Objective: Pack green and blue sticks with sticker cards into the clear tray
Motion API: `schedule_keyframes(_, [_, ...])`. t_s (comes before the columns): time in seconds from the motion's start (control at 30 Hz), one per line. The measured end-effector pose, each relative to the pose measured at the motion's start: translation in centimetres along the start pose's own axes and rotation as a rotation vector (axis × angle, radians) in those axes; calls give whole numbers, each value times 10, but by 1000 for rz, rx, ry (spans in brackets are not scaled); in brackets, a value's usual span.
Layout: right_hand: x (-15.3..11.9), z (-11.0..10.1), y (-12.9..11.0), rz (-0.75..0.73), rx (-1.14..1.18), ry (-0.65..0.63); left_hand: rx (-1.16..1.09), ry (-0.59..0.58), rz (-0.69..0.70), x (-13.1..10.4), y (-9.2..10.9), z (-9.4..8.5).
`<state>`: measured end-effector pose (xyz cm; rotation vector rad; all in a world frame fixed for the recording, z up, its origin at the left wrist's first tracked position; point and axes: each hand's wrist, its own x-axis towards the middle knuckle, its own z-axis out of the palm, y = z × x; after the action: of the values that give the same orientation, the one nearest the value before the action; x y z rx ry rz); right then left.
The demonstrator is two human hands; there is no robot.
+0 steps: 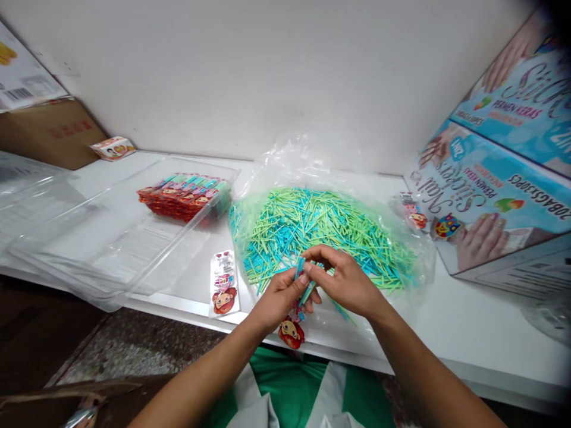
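Note:
A clear plastic bag lies open at the centre, heaped with thin green and blue sticks. At its front edge my left hand is closed on a small packet printed with a red-haired cartoon head, which hangs below the fingers. My right hand meets it from the right, its fingertips pinched on a few green and blue sticks at the packet's upper end. To the left of my hands, a flat packet with the same character lies on the white table.
On the left, a clear plastic tray holds a stack of filled packets. Behind it are a small box and a brown carton. Blue printed cartons stand at the right, with another small packet beside them.

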<state>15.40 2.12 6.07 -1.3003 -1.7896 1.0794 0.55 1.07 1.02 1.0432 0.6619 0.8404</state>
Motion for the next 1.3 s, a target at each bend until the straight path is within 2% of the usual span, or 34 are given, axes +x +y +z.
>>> schedule_keyframes(0.1, [0, 1, -1, 1, 56, -35, 37, -8, 21, 1, 1, 0])
schedule_keyframes(0.23, [-1, 1, 2, -47, -118, 130, 110, 161, 99, 2, 2, -5])
schedule_keyframes(0.37, [-4, 1, 5, -105, -148, 91, 201, 281, 179, 2, 5, -11])
schedule_keyframes(0.47, [-5, 0, 3, -164, -138, 84, 251, 269, 211, 0, 8, -13])
schedule_keyframes(0.6, [-4, -2, -4, -232, -142, 129, 177, 177, 209, -5, 12, -16])
schedule_keyframes(0.77, [-2, -4, -13, -334, -130, 143, 160, 145, 229, -12, 20, -23])
schedule_keyframes(0.9, [3, -6, -21, -418, -111, 140, 176, 160, 237, -15, 26, -26])
schedule_keyframes(1.1, [13, -6, -33, -381, -71, 137, 74, 231, 265, -16, 26, -29])
schedule_keyframes(1.2, [16, -3, -34, -305, -25, 159, 82, 350, 298, -17, 44, -37])
schedule_keyframes(1.3, [20, -1, -28, -223, 4, 194, 211, 474, 362, -18, 88, -65])
